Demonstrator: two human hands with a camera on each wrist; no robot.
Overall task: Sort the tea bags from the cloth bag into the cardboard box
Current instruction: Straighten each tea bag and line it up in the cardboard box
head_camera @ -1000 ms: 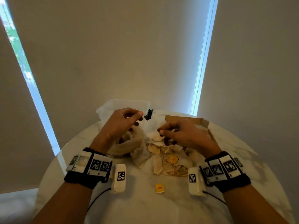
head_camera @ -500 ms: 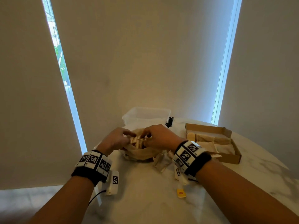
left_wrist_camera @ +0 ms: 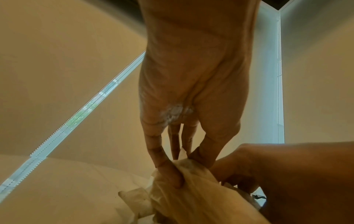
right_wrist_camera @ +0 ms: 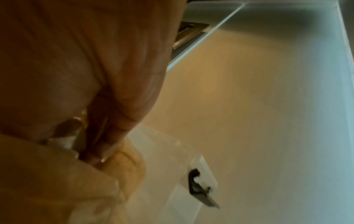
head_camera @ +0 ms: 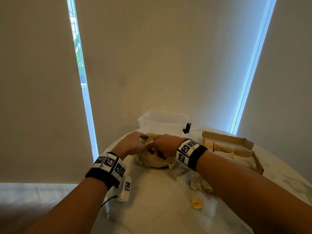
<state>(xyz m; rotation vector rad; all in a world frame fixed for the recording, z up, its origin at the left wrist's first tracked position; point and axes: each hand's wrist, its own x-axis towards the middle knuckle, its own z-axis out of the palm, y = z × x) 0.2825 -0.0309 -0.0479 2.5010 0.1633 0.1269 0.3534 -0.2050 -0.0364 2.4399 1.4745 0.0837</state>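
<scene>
Loose tea bags (head_camera: 175,170) lie on the table (head_camera: 157,208) at five o'clock of the cloth bag (head_camera: 156,162). The left hand (head_camera: 133,145) pinches its rim; the right hand (head_camera: 163,146) digs inside, grip hidden. A hasty pull could tip the bag or scatter more bags short of the cardboard box (head_camera: 244,141) at two o'clock.

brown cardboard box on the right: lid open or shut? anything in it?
Open and partly filled. In the head view the brown cardboard box has its top uncovered, walls standing, and pale tea bags lying flat inside. How many, cannot tell.
</scene>
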